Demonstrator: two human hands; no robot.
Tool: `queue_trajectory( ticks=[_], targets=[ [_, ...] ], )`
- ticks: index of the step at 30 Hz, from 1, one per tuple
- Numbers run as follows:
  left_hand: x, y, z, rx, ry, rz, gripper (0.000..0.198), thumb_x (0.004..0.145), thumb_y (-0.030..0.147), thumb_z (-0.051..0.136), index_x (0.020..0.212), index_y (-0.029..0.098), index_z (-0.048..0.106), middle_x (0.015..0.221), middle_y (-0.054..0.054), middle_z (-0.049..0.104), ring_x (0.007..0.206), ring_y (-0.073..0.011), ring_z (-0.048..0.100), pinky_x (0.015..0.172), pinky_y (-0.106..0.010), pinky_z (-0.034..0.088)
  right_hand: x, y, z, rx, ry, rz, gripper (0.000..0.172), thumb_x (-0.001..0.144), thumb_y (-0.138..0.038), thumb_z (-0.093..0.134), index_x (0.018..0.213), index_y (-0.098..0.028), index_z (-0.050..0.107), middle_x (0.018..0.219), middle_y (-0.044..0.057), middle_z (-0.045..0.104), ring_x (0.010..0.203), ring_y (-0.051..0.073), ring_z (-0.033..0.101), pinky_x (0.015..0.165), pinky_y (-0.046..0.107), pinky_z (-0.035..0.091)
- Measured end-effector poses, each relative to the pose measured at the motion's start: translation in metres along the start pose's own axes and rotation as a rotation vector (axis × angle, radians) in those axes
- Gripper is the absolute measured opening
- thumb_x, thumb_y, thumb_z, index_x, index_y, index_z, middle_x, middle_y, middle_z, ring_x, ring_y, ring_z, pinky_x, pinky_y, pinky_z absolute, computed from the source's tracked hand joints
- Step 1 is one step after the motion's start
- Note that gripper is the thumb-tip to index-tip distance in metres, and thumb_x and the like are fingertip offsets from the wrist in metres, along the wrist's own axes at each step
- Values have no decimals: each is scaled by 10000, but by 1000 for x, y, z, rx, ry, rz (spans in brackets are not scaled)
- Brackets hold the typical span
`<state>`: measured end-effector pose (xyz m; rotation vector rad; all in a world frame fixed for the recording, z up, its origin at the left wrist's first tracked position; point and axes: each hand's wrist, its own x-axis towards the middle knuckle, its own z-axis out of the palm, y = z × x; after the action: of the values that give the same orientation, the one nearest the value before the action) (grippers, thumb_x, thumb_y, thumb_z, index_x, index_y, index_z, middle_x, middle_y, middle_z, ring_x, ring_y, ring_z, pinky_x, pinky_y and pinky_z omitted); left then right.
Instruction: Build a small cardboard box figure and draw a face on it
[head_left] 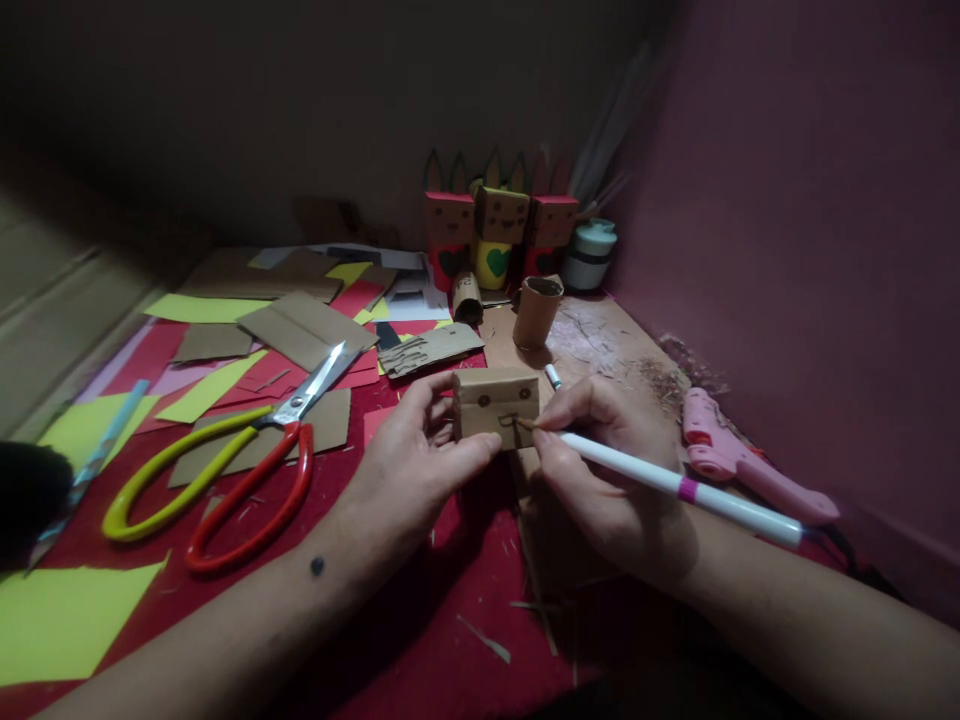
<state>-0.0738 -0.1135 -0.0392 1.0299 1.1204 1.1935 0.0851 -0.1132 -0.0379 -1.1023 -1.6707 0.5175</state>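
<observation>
A small cardboard box [491, 400] with two drawn eyes and a mouth outline faces me. My left hand [420, 450] grips it from the left, thumb along its lower front edge. Between the closed fingers of my right hand [607, 470] is a white marker [637, 465] with a purple band, its tip touching the box near the drawn mouth. A small white cap [553, 376] lies just behind the box. Left of my hands, large scissors [296, 405] with one yellow and one red handle lie with blades nearly together.
Three cardboard figures [501, 215] with drawn faces stand at the back, beside a pale lidded jar [590, 255]. Cardboard tubes [536, 315] stand before them. A pink glue gun [742, 450] lies right, near the purple wall. Yellow paper [75, 615] and cardboard scraps [300, 325] cover the left side.
</observation>
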Motion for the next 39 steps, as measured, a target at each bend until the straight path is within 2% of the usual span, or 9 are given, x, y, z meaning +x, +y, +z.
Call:
queue_trajectory(
  ticks=[10, 14, 20, 26, 39],
  targets=[
    [0, 2, 0, -6, -5, -7, 529, 730, 190, 805, 1208, 159, 580, 1224, -124, 733, 1154, -303, 682, 976, -390, 569, 1, 1, -2, -24, -14, -75, 101, 743, -149, 546, 737, -245, 517, 589, -34, 534, 488, 127, 514, 458, 253, 412],
    [-2, 6, 1, 5, 4, -26, 523, 730, 174, 796, 1206, 160, 579, 1229, -123, 732, 1166, -319, 676, 1003, -437, 555, 0, 3, -2, 4, -18, -109, 104, 744, -137, 544, 750, -238, 523, 604, -42, 528, 490, 111, 499, 455, 241, 404],
    [-3, 3, -1, 3, -3, -9, 546, 734, 177, 796, 1232, 165, 573, 1246, -117, 726, 1178, -310, 670, 1014, -433, 552, -1, 3, -1, 52, 8, -46, 100, 791, -156, 559, 761, -242, 516, 572, -64, 490, 451, 101, 467, 428, 239, 382],
    [-3, 5, 2, 1, 2, -13, 496, 730, 168, 795, 1184, 170, 597, 1221, -127, 737, 1158, -334, 678, 1009, -467, 553, 1, 2, -1, 34, 8, -67, 103, 774, -153, 543, 746, -248, 515, 588, -44, 509, 477, 125, 492, 437, 263, 399],
    [0, -3, -2, -11, -20, 25, 507, 736, 184, 800, 1197, 166, 588, 1204, -115, 742, 1139, -307, 689, 964, -407, 575, 0, 4, -3, 2, -35, -101, 121, 752, -126, 553, 751, -244, 524, 608, -40, 525, 507, 113, 501, 462, 235, 402]
  ],
)
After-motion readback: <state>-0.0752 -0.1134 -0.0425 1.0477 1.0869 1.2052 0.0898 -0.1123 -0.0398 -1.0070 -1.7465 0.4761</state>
